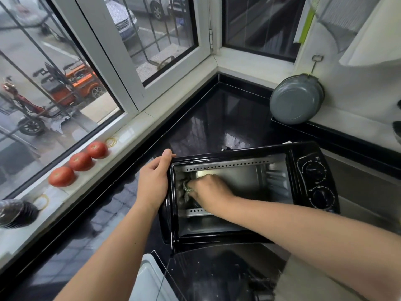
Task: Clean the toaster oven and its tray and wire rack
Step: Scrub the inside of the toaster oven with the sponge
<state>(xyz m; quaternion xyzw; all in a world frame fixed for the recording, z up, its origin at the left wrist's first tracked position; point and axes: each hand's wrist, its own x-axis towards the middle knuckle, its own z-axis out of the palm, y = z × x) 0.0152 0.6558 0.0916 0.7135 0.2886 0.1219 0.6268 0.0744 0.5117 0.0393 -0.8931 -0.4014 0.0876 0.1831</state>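
A black toaster oven (312, 174) stands on the dark counter with its glass door (217, 272) folded down toward me. My left hand (154, 181) grips the oven's upper left corner, thumb on top. My right hand (208, 190) reaches inside the cavity and presses a small dark cloth (184, 192) against the left inner wall. Perforated metal strips run along the cavity's top and bottom. No tray or wire rack shows inside.
Three tomatoes (80, 161) and yellow rubber bands (111, 141) lie on the window sill at left. A grey pan (296, 101) leans against the right wall. A white object (149, 279) sits at the counter's near edge. A dark ribbed object (16, 212) rests far left.
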